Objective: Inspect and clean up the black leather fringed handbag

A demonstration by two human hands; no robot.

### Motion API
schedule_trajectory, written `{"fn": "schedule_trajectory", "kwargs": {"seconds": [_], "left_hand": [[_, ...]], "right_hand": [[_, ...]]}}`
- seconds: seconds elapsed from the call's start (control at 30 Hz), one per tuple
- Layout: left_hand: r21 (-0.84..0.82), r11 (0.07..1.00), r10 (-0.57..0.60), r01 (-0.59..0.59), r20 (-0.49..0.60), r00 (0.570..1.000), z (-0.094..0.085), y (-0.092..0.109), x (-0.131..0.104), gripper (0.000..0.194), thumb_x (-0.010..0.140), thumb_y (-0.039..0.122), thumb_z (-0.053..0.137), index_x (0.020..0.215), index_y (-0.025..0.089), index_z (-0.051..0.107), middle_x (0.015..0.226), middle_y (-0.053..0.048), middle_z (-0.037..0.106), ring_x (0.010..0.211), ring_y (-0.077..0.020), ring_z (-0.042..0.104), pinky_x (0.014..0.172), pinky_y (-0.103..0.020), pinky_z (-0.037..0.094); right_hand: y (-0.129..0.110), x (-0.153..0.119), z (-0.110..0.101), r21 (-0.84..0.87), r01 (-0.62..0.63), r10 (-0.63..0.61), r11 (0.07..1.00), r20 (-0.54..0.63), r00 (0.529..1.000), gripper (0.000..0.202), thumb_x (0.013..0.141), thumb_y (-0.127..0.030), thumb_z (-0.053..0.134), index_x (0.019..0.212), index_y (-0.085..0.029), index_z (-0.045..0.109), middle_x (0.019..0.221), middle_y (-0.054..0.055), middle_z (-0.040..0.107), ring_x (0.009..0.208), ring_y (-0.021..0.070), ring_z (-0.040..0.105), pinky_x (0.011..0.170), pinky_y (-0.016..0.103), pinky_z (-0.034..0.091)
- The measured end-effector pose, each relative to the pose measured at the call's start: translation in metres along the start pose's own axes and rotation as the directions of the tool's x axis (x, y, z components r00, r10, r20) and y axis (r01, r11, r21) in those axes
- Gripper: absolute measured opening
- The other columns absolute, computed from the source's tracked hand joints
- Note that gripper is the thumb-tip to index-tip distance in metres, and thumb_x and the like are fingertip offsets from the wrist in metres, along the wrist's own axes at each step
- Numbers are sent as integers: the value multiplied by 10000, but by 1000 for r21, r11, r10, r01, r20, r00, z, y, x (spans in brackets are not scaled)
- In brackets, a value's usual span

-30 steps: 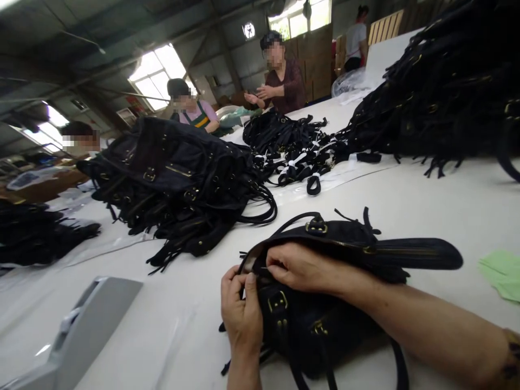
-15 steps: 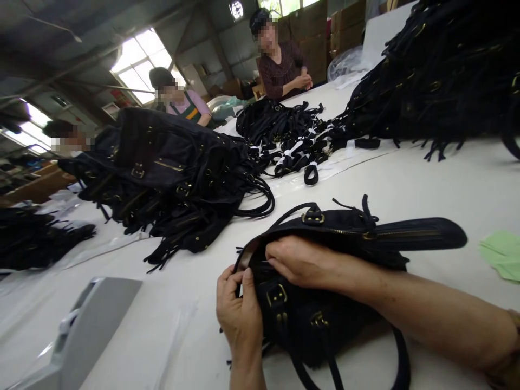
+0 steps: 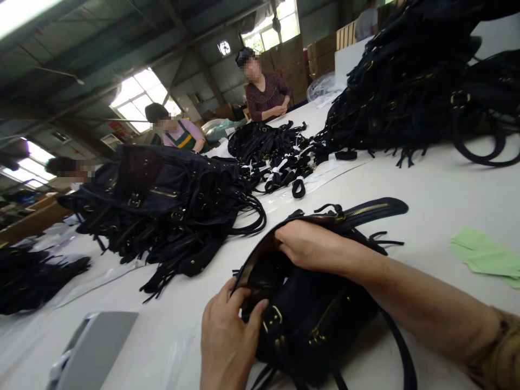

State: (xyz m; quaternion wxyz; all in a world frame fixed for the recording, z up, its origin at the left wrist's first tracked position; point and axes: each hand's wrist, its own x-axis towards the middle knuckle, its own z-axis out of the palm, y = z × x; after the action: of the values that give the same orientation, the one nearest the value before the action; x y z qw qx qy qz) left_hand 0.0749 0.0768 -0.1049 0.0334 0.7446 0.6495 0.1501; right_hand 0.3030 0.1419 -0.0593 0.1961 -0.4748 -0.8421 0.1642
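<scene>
A black fringed handbag [image 3: 320,319] with brass buckles and a zip lies on the white table [image 3: 426,189] in front of me. My left hand [image 3: 227,336] grips its near left edge by a buckle strap. My right hand [image 3: 309,246] holds the upper rim of the bag's mouth, its fingers curled over the edge. Between the two hands the mouth gapes and shows the dark inside. The zip end [image 3: 374,208] sticks out to the right.
A heap of black bags [image 3: 162,206] lies at the left, another pile [image 3: 414,81] at the far right, and bundled straps [image 3: 280,157] between them. Green paper [image 3: 483,254] rests at the right. A grey device [image 3: 93,346] stands near left. Three people sit across the table.
The bag's mouth has been pulled wider. My left hand moved down to the buckle edge; my right hand shifted up onto the rim. The view has tilted.
</scene>
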Motion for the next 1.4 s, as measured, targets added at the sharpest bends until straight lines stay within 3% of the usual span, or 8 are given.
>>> {"fn": "schedule_trajectory", "kwargs": {"seconds": [0.2, 0.3, 0.43, 0.67, 0.97, 1.13, 1.23, 1.4], "left_hand": [[286, 946, 223, -153, -228, 948, -25, 32, 11, 284, 830, 352, 608, 1061, 193, 649, 1360, -132, 461, 1135, -329, 524, 942, -479, 461], [366, 812, 482, -455, 21, 876, -24, 53, 26, 309, 851, 135, 520, 1131, 208, 627, 1294, -97, 532, 1176, -286, 492, 985, -424, 446], [337, 785, 374, -520, 412, 831, -25, 72, 51, 523, 848, 11, 390, 1293, 250, 524, 1228, -67, 568, 1071, -228, 541, 906, -358, 492], [404, 743, 308, -533, 501, 809, -27, 91, 76, 410, 836, 10, 340, 991, 191, 673, 998, -114, 616, 895, -272, 592, 747, -394, 493], [7, 954, 264, -298, 448, 854, 4, 108, 60, 290, 813, 83, 438, 891, 186, 697, 945, -91, 710, 869, -226, 658, 755, -305, 528], [-288, 953, 239, -99, 504, 830, -24, 97, 38, 299, 823, 175, 484, 1043, 220, 681, 1055, -11, 701, 947, -176, 634, 838, -246, 499], [-80, 987, -97, 138, 383, 919, -50, 74, 27, 273, 853, 241, 457, 1003, 245, 685, 946, -2, 712, 891, -177, 635, 794, -258, 462], [349, 892, -402, 288, 319, 858, -47, 50, 16, 255, 844, 399, 482, 826, 268, 699, 783, -41, 701, 762, -251, 636, 601, -310, 367]], "right_hand": [[-9, -11, -24, -168, -65, 75, 984, 56, 996, 122, 893, -109, 544, 908, -112, 665, 839, 89, 658, 775, 220, 624, 633, 258, 438], [-5, -11, -32, -165, -74, 80, 984, 29, 996, 127, 892, -119, 542, 913, -119, 667, 841, 87, 663, 778, 225, 629, 635, 259, 441], [3, -11, -32, -192, -80, 78, 978, -18, 997, 165, 875, -85, 500, 905, -114, 660, 831, 98, 660, 740, 223, 624, 631, 268, 455], [-1, -13, -37, -145, -90, 91, 985, -3, 996, 214, 853, -20, 460, 951, -87, 639, 900, 119, 659, 769, 221, 630, 645, 270, 482], [-8, -19, -55, -45, -102, 104, 994, 29, 994, 182, 868, -28, 494, 948, -84, 648, 904, 130, 664, 826, 247, 647, 707, 295, 506], [-14, -22, -52, -22, -32, 34, 999, 108, 994, 200, 850, -26, 499, 972, -83, 647, 939, 128, 671, 850, 263, 652, 737, 321, 525], [-17, -21, -43, 4, 28, -28, 1000, 136, 990, 213, 855, -25, 486, 973, -86, 651, 948, 130, 673, 869, 261, 654, 748, 311, 527], [-31, -14, -3, -7, 118, -115, 993, 163, 980, 180, 831, -68, 527, 947, -87, 664, 895, 135, 679, 764, 258, 668, 654, 299, 539]]}}
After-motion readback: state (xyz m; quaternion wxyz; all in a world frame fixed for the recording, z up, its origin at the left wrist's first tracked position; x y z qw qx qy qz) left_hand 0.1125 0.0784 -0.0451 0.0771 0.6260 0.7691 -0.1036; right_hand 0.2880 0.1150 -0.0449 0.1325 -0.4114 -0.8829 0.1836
